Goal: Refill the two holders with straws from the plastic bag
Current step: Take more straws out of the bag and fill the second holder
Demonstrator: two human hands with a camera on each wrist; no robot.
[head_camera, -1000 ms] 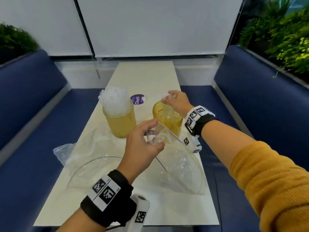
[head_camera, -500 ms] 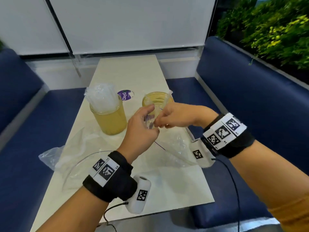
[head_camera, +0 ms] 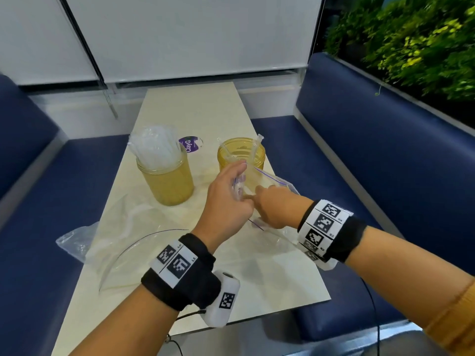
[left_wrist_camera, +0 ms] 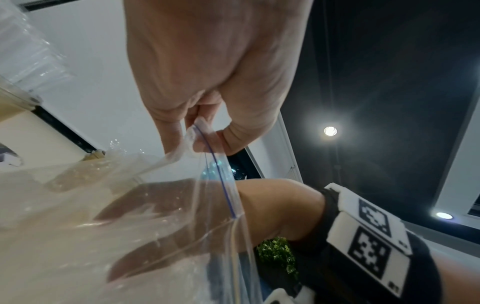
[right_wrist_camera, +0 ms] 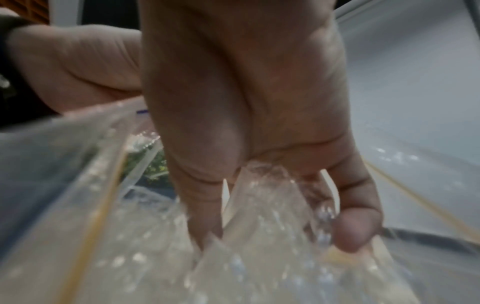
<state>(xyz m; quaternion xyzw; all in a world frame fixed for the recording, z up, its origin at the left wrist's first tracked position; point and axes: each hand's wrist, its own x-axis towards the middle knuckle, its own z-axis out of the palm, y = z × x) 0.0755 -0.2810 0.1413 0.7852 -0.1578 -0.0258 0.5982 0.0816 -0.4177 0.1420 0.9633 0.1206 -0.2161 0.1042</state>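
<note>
While an empty bag (head_camera: 113,255) lies left beside the full jar (head_camera: 167,176), the left hand (head_camera: 226,201) pinches the zip bag's rim (left_wrist_camera: 205,142) and the right hand (right_wrist_camera: 259,123) inside curls around wrapped straws (right_wrist_camera: 262,205)

A narrow cream table (head_camera: 195,106) carries two amber holders side by side at its middle: the left holder (head_camera: 168,181) packed with wrapped straws, the right holder (head_camera: 241,154) holding two. A purple sticker (head_camera: 189,144) lies between them. Clear plastic bags spread toward the near edge: one (head_camera: 123,242) at the left edge, another (head_camera: 272,242) nearer the right edge.
</note>
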